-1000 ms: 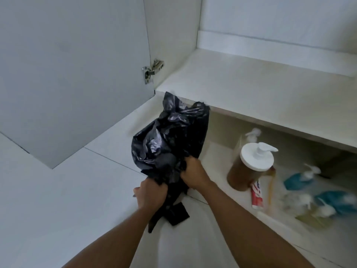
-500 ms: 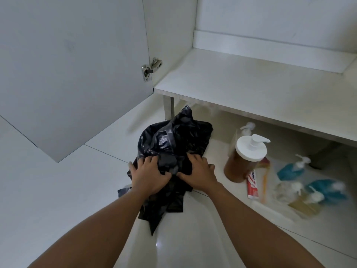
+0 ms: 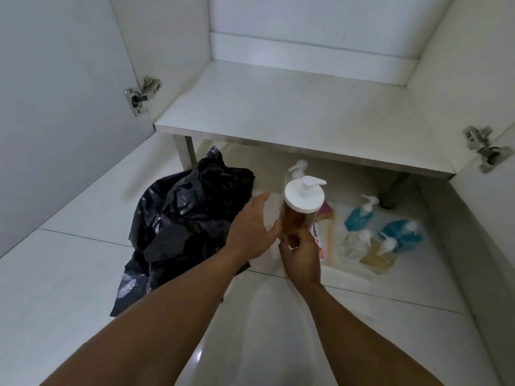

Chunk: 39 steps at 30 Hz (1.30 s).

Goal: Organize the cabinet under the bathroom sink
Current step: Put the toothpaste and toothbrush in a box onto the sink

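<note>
**Finding 1.** Your right grip [image 3: 302, 259] is clasped round the lower body of the amber pump bottle [image 3: 299, 217], with the fingers curled on its near side. The bottle is upright, white pump head on top. Its base is hidden behind the grip, so I cannot tell whether it rests on the floor [image 3: 55, 274]. Your left grip [image 3: 252, 228] is released, fingers straight, at the bottle's left flank. Whether it touches the bottle cannot be told.

**Finding 2.** Just right of the clasping grip lies a toothpaste tube [image 3: 316, 235], close against the bottle. Left of the released grip, partly under its forearm, sits the crumpled black bag [image 3: 184, 221]. Further right of the right grip lies a loose cluster of small pump bottles [image 3: 359, 215], some blue and some pale, too blurred to read. Just beyond the amber bottle stands a second pump bottle [image 3: 296, 167].

**Finding 3.** Beyond and above both grips is the cabinet shelf [image 3: 306, 107].

**Assessment.** The step in hand appears to be raising the amber bottle to that shelf.

**Recommendation.**
- Bring the left grip flat onto the flank or under the base before lifting, as the body looks smooth and the contents heavy.
- Lift straight up and clear the shelf's front edge, keeping the pump head off it.
- Set the bottle well back so other items can fit in front.
- Mind the toothpaste tube as the base comes away.
</note>
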Available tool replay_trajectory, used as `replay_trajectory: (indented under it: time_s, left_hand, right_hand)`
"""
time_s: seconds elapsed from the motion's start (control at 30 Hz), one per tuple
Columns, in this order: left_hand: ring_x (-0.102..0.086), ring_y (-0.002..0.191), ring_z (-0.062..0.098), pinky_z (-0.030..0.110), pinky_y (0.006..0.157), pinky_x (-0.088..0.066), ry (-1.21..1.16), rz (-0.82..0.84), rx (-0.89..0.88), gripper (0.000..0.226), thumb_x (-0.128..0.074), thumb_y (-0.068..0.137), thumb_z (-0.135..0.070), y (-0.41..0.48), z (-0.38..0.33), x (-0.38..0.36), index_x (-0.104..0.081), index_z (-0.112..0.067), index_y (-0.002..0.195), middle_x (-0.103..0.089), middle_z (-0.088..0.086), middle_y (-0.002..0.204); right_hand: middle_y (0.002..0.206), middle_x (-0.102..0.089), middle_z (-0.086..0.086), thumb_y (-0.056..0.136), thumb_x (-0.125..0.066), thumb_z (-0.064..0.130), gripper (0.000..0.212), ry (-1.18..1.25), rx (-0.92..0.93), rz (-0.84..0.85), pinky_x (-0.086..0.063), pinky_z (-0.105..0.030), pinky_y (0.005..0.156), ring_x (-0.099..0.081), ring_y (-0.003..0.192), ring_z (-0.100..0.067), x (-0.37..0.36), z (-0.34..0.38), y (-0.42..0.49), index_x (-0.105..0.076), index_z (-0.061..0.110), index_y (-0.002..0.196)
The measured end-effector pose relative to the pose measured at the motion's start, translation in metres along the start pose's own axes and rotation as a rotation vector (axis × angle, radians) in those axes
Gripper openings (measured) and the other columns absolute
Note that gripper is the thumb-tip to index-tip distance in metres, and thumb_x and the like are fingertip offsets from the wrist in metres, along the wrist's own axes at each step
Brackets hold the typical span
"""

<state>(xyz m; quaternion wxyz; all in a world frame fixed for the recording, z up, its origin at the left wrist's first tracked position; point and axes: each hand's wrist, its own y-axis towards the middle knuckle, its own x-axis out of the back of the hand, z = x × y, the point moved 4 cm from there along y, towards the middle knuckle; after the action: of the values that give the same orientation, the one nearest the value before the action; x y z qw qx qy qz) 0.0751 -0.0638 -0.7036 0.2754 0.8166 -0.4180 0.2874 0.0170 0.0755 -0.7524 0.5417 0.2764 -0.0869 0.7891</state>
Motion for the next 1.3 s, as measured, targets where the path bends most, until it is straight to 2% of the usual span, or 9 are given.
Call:
replay_trajectory:
  time_s: [0.3,0.47,0.77,0.87,0.93,1.03,1.1,1.2,1.3]
  left_hand:
    - [-0.054,0.120,0.015,0.034,0.097,-0.050,-0.359,-0.037,0.206,0.061,-0.071,0.087,-0.030,0.002,-0.024,-0.045,-0.042,-0.025,0.141,-0.050,-0.003,0.137]
    - [-0.054,0.118,0.015,0.039,0.099,-0.051,-0.390,-0.037,0.212,0.063,-0.073,0.085,-0.034,0.006,-0.021,-0.045,-0.044,-0.024,0.139,-0.053,-0.004,0.134]
    - [-0.049,0.131,0.017,0.042,0.108,-0.046,-0.399,-0.096,0.303,0.075,-0.063,0.083,-0.053,0.005,-0.008,-0.052,-0.039,-0.025,0.148,-0.049,-0.003,0.146]
    - [-0.058,0.106,0.019,0.041,0.087,-0.055,-0.196,-0.218,0.296,0.036,-0.063,0.091,-0.038,-0.020,-0.010,-0.060,-0.052,-0.020,0.120,-0.058,0.000,0.118]
    - [-0.063,0.088,0.017,0.032,0.073,-0.052,-0.119,0.029,0.238,0.023,-0.064,0.091,-0.041,-0.034,-0.017,-0.079,-0.058,-0.024,0.104,-0.063,-0.006,0.096]
    - [-0.063,0.084,0.013,0.025,0.069,-0.045,0.018,0.369,0.239,0.041,-0.063,0.087,-0.061,-0.049,-0.029,-0.106,-0.065,-0.023,0.102,-0.067,-0.006,0.091]
    - [-0.060,0.083,0.011,0.024,0.070,-0.042,0.108,0.460,0.219,0.050,-0.063,0.083,-0.068,-0.054,-0.035,-0.116,-0.066,-0.022,0.104,-0.068,-0.005,0.096]
    - [-0.064,0.090,0.016,0.026,0.074,-0.046,0.155,0.558,0.191,0.040,-0.072,0.084,-0.050,-0.053,-0.035,-0.123,-0.066,-0.020,0.109,-0.070,-0.001,0.104]
    - [-0.065,0.096,0.023,0.029,0.078,-0.051,0.128,0.472,0.246,0.028,-0.070,0.086,-0.033,-0.044,-0.024,-0.115,-0.068,-0.021,0.110,-0.069,0.004,0.108]
  right_hand:
    - [0.103,-0.056,0.023,0.086,-0.074,0.030,0.042,0.142,-0.114,-0.105,-0.045,-0.006,0.071,-0.059,0.093,0.003,0.049,-0.003,0.023,-0.047,0.032,0.119]
    - [0.110,-0.055,0.030,0.087,-0.073,0.017,0.052,0.209,-0.088,-0.069,-0.051,-0.015,0.083,-0.056,0.100,0.013,0.043,0.008,0.024,-0.041,0.042,0.120]
    - [0.120,-0.054,0.008,0.095,-0.059,0.020,0.042,-0.005,-0.005,-0.002,-0.046,-0.019,0.092,-0.055,0.105,0.001,0.038,-0.011,0.013,-0.048,0.018,0.136]
    - [0.131,-0.053,-0.008,0.099,-0.053,0.017,0.037,-0.156,-0.180,-0.037,-0.041,-0.025,0.096,-0.055,0.119,-0.023,0.054,-0.017,0.030,-0.049,0.012,0.136]
    - [0.135,-0.051,-0.014,0.099,-0.052,0.013,0.039,-0.265,-0.281,0.084,-0.041,-0.030,0.099,-0.052,0.124,-0.030,0.058,-0.024,0.042,-0.049,0.006,0.137]
    - [0.135,-0.053,-0.020,0.097,-0.053,0.010,0.037,-0.380,-0.329,0.249,-0.043,-0.033,0.097,-0.053,0.122,-0.033,0.061,-0.032,0.054,-0.053,-0.001,0.132]
    - [0.134,-0.054,-0.019,0.097,-0.055,0.011,0.037,-0.450,-0.339,0.317,-0.043,-0.032,0.096,-0.054,0.122,-0.032,0.062,-0.039,0.056,-0.054,-0.001,0.131]
    - [0.128,-0.056,-0.018,0.095,-0.059,0.018,0.036,-0.549,-0.334,0.371,-0.046,-0.033,0.093,-0.056,0.115,-0.031,0.059,-0.045,0.053,-0.054,0.003,0.127]
    - [0.113,-0.061,-0.014,0.094,-0.058,0.020,0.026,-0.601,-0.369,0.353,-0.049,-0.035,0.080,-0.062,0.102,-0.030,0.057,-0.045,0.051,-0.056,0.006,0.116]
